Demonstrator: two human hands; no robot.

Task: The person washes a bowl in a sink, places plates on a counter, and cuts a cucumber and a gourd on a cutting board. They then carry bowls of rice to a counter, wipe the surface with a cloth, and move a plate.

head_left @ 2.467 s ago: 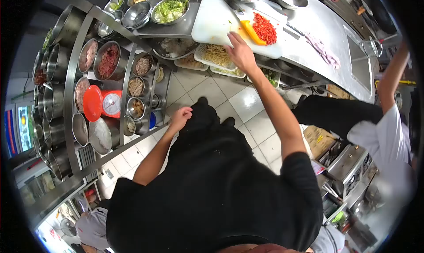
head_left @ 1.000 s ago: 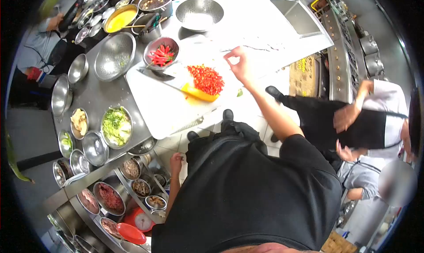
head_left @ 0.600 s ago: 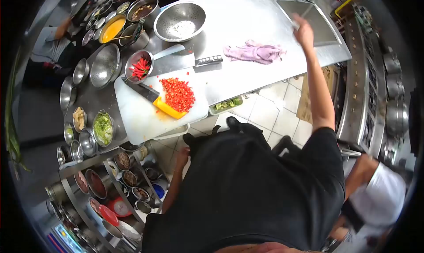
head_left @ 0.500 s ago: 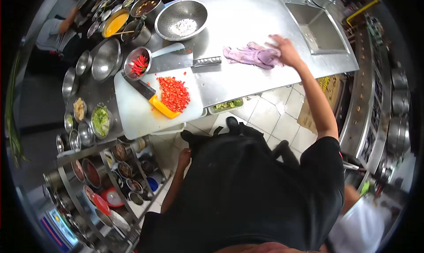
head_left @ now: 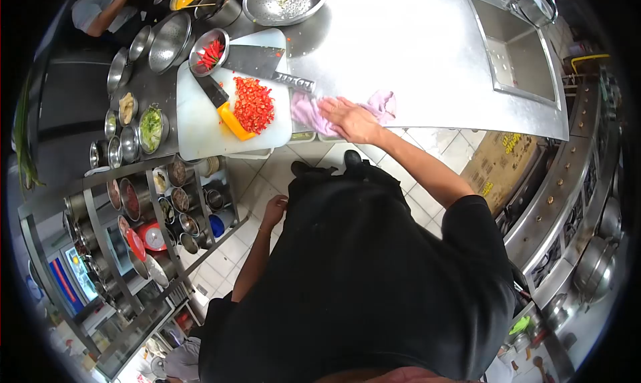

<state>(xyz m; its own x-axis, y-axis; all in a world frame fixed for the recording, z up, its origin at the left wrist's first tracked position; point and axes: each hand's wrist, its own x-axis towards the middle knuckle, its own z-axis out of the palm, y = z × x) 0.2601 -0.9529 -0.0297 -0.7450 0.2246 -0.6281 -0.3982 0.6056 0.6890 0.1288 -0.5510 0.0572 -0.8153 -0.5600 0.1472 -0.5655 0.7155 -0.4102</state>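
Observation:
My right hand [head_left: 354, 120] lies flat on a pinkish-purple cloth [head_left: 382, 105] at the front edge of the steel counter, fingers stretched toward the cutting board. Down beside my body hangs my left hand [head_left: 274, 209], its fingers too small to read clearly. Chopped red chillies [head_left: 254, 106] are heaped on the white board [head_left: 193, 126], with a yellow-handled knife [head_left: 232, 119] beside them. A cleaver [head_left: 254, 60] rests across the board's back corner, its patterned handle near the cloth. Whole red chillies [head_left: 211, 53] fill a small steel bowl [head_left: 194, 57].
A perforated bowl [head_left: 257, 6] stands at the back and a sink [head_left: 517, 46] is at the right. More steel bowls [head_left: 169, 44] line the left. A shelf rack [head_left: 100, 229] is at lower left. Another person's arm [head_left: 110, 14] shows at upper left.
My right hand has come down onto the cloth and moved left and nearer to me with it, toward the board. The cleaver now lies at a different angle. The view has shifted.

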